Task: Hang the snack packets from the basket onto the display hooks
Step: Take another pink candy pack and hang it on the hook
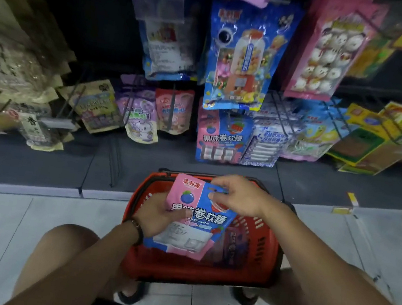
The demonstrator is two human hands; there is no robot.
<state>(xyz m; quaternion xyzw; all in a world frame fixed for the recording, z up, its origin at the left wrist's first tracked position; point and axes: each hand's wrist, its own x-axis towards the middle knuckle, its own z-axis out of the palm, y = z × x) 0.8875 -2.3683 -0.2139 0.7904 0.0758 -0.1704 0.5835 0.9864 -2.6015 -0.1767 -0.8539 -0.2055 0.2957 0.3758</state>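
A pink and blue snack packet (pixel 187 202) is held over the red basket (pixel 267 243) on the floor. My left hand (pixel 156 216) grips its left edge from below, thumb across the front. My right hand (pixel 238 194) pinches its top right corner. A second pack (pixel 181 241) of the same colours lies under it, against my left palm. A dark purple packet (pixel 235 243) lies inside the basket. Matching pink and blue packets (pixel 219 136) hang on a low hook straight ahead, above the basket.
Display hooks carry many snack packets: a tall blue pack (pixel 243 54), a pink marshmallow pack (pixel 332 49), purple and red pouches (pixel 146 110), yellow-green packs (pixel 384 138) at right, brown packs (pixel 17 67) at left. A dark base shelf (pixel 62 165) runs below them. My knees flank the basket.
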